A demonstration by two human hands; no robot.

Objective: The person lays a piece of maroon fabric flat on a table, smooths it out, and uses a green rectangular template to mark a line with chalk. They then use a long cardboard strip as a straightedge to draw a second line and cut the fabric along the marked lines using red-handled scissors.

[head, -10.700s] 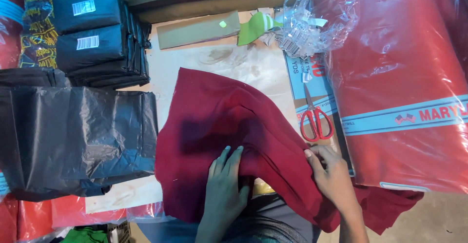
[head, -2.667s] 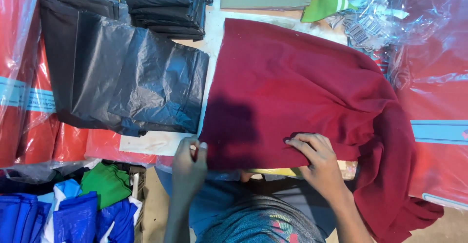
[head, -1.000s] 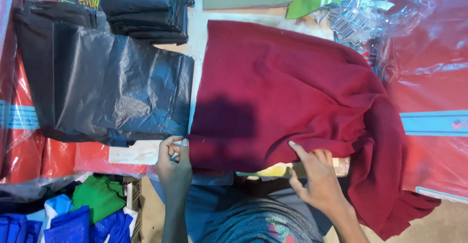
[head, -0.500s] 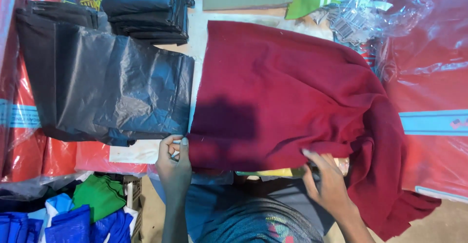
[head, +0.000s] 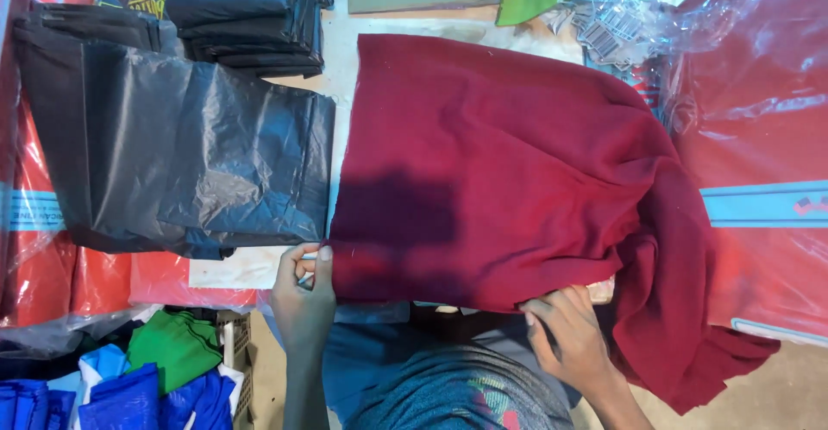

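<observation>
The maroon garment (head: 509, 171) is pinched at its near edge by the left hand (head: 304, 296) and the right hand (head: 565, 335), each grip clamped on cloth.

Dark red fleece garment (head: 509, 171) spread flat on table, right side drooping.

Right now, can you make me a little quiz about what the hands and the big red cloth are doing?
1. True or false: the left hand pinches the near left corner of the dark red garment.
2. What lies just left of the garment? A. black plastic bags B. a white towel C. a cardboard box
3. Fill in: the right hand grips the garment's near ____.

Key: 1 true; 2 A; 3 edge.
</observation>
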